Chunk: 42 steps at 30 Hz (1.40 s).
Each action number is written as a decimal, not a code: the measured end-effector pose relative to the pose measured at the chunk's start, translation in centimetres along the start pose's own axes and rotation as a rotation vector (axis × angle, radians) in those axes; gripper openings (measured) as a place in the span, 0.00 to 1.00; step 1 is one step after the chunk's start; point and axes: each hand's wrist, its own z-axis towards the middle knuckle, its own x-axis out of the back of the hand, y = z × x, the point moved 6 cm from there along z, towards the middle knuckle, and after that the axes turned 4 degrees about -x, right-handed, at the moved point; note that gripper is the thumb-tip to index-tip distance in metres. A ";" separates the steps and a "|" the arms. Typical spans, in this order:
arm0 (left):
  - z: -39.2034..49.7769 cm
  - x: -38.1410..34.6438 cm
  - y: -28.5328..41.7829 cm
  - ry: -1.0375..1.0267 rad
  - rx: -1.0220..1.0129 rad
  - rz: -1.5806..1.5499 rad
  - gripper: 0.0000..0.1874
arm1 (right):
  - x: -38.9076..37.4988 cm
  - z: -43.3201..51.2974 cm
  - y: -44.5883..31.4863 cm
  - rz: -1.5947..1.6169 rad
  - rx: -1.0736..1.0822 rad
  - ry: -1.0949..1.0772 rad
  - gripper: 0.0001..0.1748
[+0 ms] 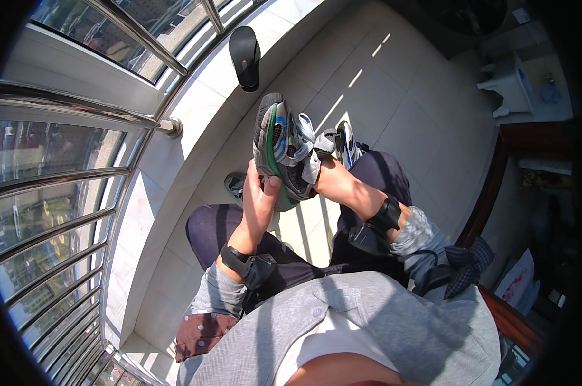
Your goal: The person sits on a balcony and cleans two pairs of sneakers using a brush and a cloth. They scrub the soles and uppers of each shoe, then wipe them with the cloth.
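Note:
A grey and black sneaker (283, 149) with blue trim, a green midsole line and light laces is held up in front of me, toe pointing away. My left hand (259, 193) grips its sole side near the heel, thumb and fingers around it. My right hand (324, 164) is at the shoe's opening, largely hidden by the shoe and laces, so its fingers cannot be made out. Just beyond my right wrist, another sneaker with blue and white parts (349, 144) shows partly. Part of a green-edged shoe (234, 186) is on the floor left of my left hand.
A black insole or slipper (245, 58) lies on the white marble ledge (204, 101) ahead. Metal railings (78, 178) and windows run along the left. At the right are a small white stool (510, 87) and a dark wooden frame (484, 193).

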 end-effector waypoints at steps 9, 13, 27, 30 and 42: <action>-1.2 -0.5 -1.0 0.010 0.054 -0.089 0.33 | 0.2 0.3 -0.8 -0.380 0.130 0.189 0.13; -0.9 -0.4 -2.1 -0.024 0.111 -0.156 0.33 | 0.8 0.1 -1.2 -0.425 -0.030 0.072 0.10; -0.8 -0.6 -3.3 -0.092 0.210 -0.199 0.32 | -0.7 -2.3 -3.3 -0.284 0.002 -0.196 0.13; -1.0 -0.7 -3.8 -0.096 0.285 -0.214 0.33 | -0.4 -2.2 -3.0 -0.241 0.009 -0.171 0.14; -2.2 -0.2 -5.1 -0.157 0.332 -0.051 0.36 | -4.5 1.9 4.2 0.373 0.083 -0.223 0.18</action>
